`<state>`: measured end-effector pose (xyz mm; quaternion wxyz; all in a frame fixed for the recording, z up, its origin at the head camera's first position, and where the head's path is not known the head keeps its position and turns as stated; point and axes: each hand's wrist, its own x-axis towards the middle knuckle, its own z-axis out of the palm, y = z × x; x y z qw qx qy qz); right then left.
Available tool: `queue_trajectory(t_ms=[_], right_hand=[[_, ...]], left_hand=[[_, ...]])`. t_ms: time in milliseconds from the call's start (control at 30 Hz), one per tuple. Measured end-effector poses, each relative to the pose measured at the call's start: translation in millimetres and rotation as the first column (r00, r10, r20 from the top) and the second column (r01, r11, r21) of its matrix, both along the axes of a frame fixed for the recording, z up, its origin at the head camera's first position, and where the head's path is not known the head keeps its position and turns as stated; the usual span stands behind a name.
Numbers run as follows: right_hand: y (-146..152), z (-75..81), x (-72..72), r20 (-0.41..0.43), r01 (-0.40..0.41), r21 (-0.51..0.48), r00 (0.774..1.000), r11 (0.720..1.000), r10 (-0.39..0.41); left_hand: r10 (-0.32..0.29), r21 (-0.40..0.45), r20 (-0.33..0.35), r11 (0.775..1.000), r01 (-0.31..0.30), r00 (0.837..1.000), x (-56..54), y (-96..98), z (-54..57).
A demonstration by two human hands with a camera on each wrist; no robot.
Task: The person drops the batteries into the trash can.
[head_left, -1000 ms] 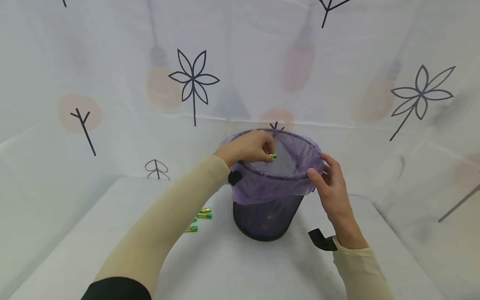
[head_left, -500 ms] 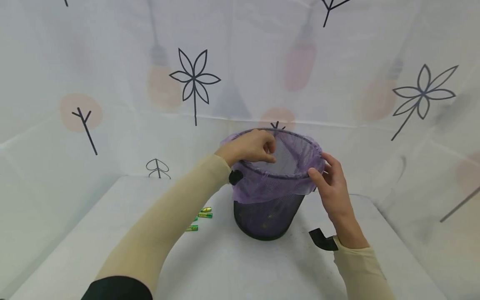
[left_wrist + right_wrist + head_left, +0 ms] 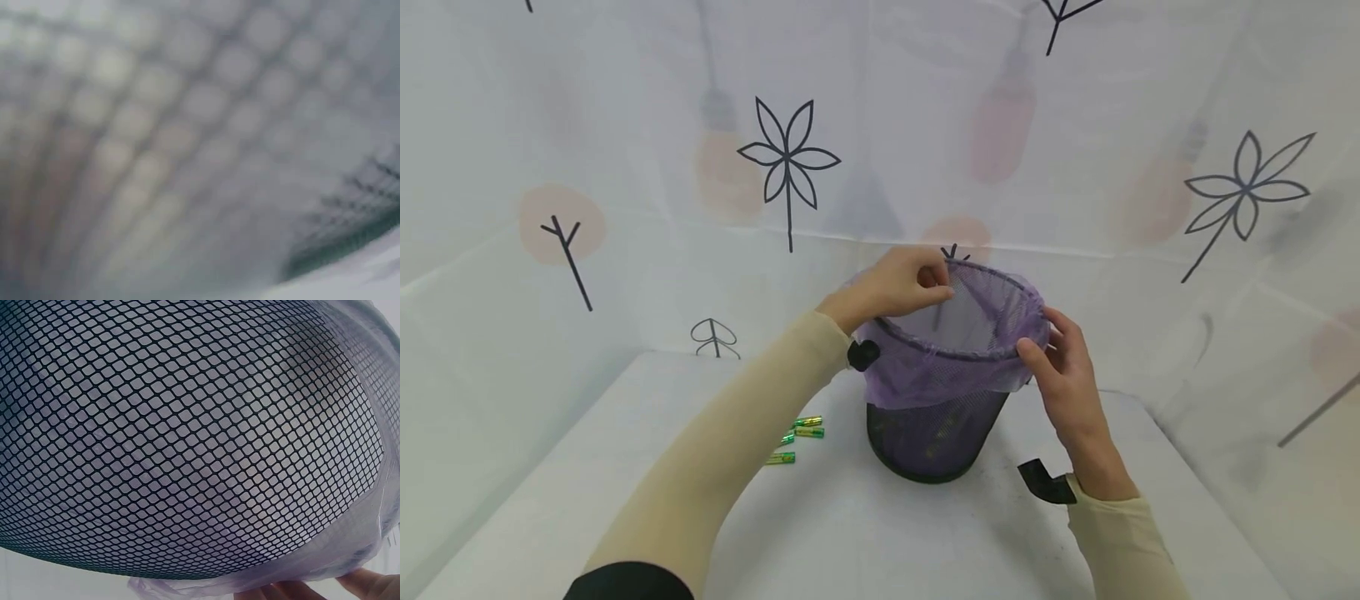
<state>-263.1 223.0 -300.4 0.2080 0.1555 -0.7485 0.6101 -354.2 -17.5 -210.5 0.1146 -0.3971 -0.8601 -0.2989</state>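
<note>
A dark mesh wastebasket (image 3: 936,437), lined with a thin purple bag (image 3: 917,379) folded over its rim, stands tilted on the white table. Above its mouth is my left hand (image 3: 902,283), the fingers loosely curled and the thumb held out, with nothing visible between them. My right hand (image 3: 1063,383) holds the bagged rim at the right side with thumb and fingers. Close mesh (image 3: 187,437) fills the right wrist view, with fingertips (image 3: 369,582) at its lower edge. The left wrist view shows only blurred mesh (image 3: 206,100).
Several green and gold batteries (image 3: 808,432) lie on the table (image 3: 880,533) left of the basket, partly hidden by the left forearm. A white patterned curtain (image 3: 625,125) hangs behind and at both sides.
The battery seen in my left hand a second ago is gone from the fingers. That hand has risen slightly out of the basket's mouth. The right hand stays on the rim.
</note>
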Motion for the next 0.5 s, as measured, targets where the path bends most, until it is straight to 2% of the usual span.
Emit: queue_trajectory(t_ms=[133, 267, 400, 500], right_hand=[[-1.3, 1.0, 1.2, -0.006, -0.021, -0.014, 1.0, 1.0, 0.021], [-1.3, 0.9, 2.8, 0.001, -0.004, 0.005, 1.0, 1.0, 0.004], [0.2, 0.3, 3.1, 0.008, 0.008, 0.008, 1.0, 1.0, -0.008], [1.2, -0.1, 2.7, 0.006, 0.003, 0.013, 1.0, 1.0, -0.003]], left_hand=[[-0.033, 0.048, -0.065, 0.998, 0.037, 0.997, 12.0, -14.3, -0.4], [-0.078, 0.092, -0.158, 0.991, 0.093, 0.984, 27.1, -30.9, -5.9], [-0.08, 0.134, -0.231, 0.985, 0.113, 0.97, 42.2, -48.3, -11.9], [-0.073, 0.141, -0.249, 0.984, 0.111, 0.966, 50.8, -62.2, -18.4]])
